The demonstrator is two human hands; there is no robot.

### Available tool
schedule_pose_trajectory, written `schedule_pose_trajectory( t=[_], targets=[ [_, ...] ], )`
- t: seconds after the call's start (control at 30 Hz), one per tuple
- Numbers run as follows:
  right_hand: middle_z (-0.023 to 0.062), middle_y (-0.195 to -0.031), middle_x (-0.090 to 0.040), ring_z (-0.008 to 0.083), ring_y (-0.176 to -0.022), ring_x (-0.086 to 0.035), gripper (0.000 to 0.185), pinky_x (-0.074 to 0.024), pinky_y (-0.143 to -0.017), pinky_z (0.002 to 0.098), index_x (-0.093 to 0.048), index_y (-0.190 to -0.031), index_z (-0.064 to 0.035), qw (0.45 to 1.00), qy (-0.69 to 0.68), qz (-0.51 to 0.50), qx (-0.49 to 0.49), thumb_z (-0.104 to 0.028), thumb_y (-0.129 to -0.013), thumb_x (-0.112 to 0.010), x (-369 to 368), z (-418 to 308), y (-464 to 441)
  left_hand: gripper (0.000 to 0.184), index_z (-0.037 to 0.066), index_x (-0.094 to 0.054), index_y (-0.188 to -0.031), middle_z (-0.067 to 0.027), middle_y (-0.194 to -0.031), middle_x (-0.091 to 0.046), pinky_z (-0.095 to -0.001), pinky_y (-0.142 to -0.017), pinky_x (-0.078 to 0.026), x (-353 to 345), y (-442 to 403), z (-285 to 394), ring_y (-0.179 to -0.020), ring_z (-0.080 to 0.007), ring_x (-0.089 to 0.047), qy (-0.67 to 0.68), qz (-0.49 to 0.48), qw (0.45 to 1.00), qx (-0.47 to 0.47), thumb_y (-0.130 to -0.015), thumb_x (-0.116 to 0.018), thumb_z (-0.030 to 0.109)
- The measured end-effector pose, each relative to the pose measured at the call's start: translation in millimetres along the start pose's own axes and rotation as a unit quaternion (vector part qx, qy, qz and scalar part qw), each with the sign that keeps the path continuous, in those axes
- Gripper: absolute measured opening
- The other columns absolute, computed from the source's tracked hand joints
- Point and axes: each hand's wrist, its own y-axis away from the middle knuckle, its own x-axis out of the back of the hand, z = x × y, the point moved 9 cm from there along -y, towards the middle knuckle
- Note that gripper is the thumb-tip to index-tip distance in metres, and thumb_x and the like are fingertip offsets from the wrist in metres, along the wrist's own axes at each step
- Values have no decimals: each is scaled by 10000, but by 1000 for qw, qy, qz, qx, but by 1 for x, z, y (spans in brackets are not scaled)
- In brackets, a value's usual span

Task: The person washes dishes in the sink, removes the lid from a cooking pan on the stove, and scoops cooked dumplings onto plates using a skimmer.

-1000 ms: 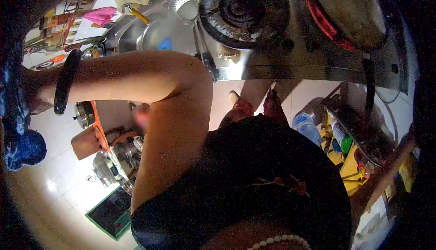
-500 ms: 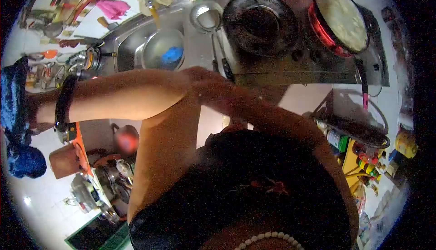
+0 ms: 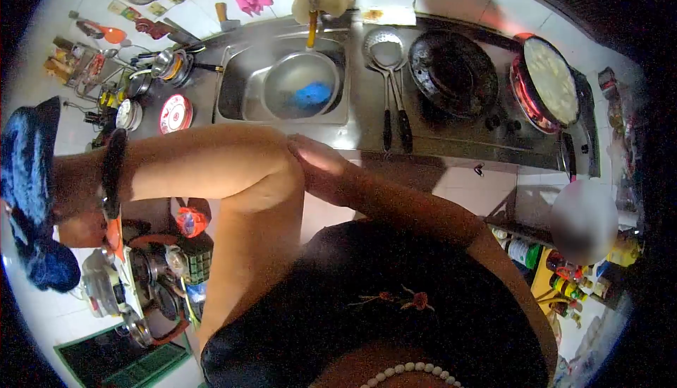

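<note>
My left arm is bent, its elbow (image 3: 278, 155) jutting over the counter's front edge. The forearm runs left to a black wristband (image 3: 113, 169) and a blue velvety band of cloth (image 3: 28, 183) at the view's left edge. I cannot see the left hand itself. My right hand (image 3: 321, 166) reaches across my body and cups the left elbow, its fingertips hidden behind it. Beyond the elbow, a metal basin (image 3: 282, 71) with water and a blue cloth (image 3: 310, 95) stands in the sink (image 3: 236, 92).
A skimmer (image 3: 385, 50) and a second long-handled utensil lie beside the sink. A blackened pan (image 3: 451, 74) sits on the stove, with a red pan (image 3: 553, 85) holding pale food to its right. Plates (image 3: 176, 113) stand left of the sink. Bottles (image 3: 522, 253) fill the right-hand shelf.
The view has shifted, so the sink and stove appear lower and farther right. My right hand, blurred before, now shows more clearly against the left elbow.
</note>
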Motion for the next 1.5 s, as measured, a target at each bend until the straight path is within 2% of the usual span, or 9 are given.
schedule_pose_trajectory(
  t=[0.13, 0.2, 0.3, 0.57, 0.83, 0.97, 1.1, 1.27, 1.5],
  targets=[
    [96, -1211, -453, 161, -1093, -435, 368, -367, -923, 321, -390, -1221, -9, 952, -288, -25, -100, -188, -905, -454, -39, 11, -17, 408, 51, -487, -1140, -82, -1080, -541, -360, -856, -420, 34, 29, 19, -943, -224, -527, -19, 24, 1000, -2, -871, -463, 357],
    [141, -1232, -444, 237, -1124, -434, 454, -339, -957, 360, -385, -1223, 26, 995, 59, -71, 24, -263, -883, -466, -55, -40, -10, 406, 51, -487, -1138, -81, -1077, -541, -360, -854, -420, 48, 36, 49, -940, -223, -527, -29, 41, 998, -31, -871, -463, 357],
    [139, -1180, -481, 224, -1062, -477, 523, -383, -909, 365, -423, -1192, 26, 913, -357, -69, -185, -351, -843, -521, -91, 2, 0, 404, 52, -488, -1135, -79, -1073, -542, -359, -851, -421, 67, 27, 132, -935, -222, -527, -21, 62, 991, -116, -871, -462, 357],
    [107, -1027, -537, 198, -967, -511, 499, -423, -836, 335, -444, -1123, 21, 911, -247, -71, -322, -347, -815, -584, -151, 59, -3, 398, 53, -489, -1128, -76, -1062, -543, -356, -844, -423, 125, 103, 248, -924, -219, -527, -69, 162, 951, -252, -871, -461, 357],
    [142, -1100, -521, 222, -971, -532, 534, -442, -838, 339, -424, -1152, 46, 762, -385, -286, -435, -366, -834, -549, -234, 77, 81, 392, 55, -490, -1120, -72, -1051, -544, -354, -837, -425, 166, 250, 217, -912, -216, -527, -142, 320, 907, -235, -872, -460, 357],
    [11, -565, -460, 103, -513, -458, 315, -391, -498, 266, -522, -722, -51, 682, -331, -462, -460, -318, -885, -484, -238, 68, 122, 390, 55, -491, -1116, -70, -1046, -544, -352, -833, -426, 161, 289, 235, -906, -215, -528, -158, 362, 879, -266, -872, -459, 357],
    [43, -970, -531, 172, -876, -521, 271, -424, -738, 289, -537, -950, -68, 748, -349, -291, -483, -314, -836, -545, -237, 105, 113, 387, 56, -492, -1113, -68, -1040, -545, -351, -830, -427, 154, 309, 249, -900, -213, -528, -163, 379, 863, -293, -872, -459, 357],
    [59, -981, -587, 156, -899, -543, 368, -443, -795, 323, -551, -1014, -53, 645, -459, -307, -529, -315, -772, -643, -273, 82, 141, 383, 57, -493, -1108, -66, -1033, -545, -349, -825, -428, 156, 328, 256, -893, -211, -528, -154, 394, 850, -313, -872, -458, 357],
    [79, -959, -575, 142, -818, -549, 406, -465, -720, 290, -522, -1065, 22, 694, -306, -314, -571, -327, -858, -541, -253, 106, 159, 378, 58, -494, -1101, -62, -1024, -546, -347, -819, -430, 168, 336, 264, -883, -209, -528, -143, 403, 844, -323, -872, -457, 357]
  ],
)
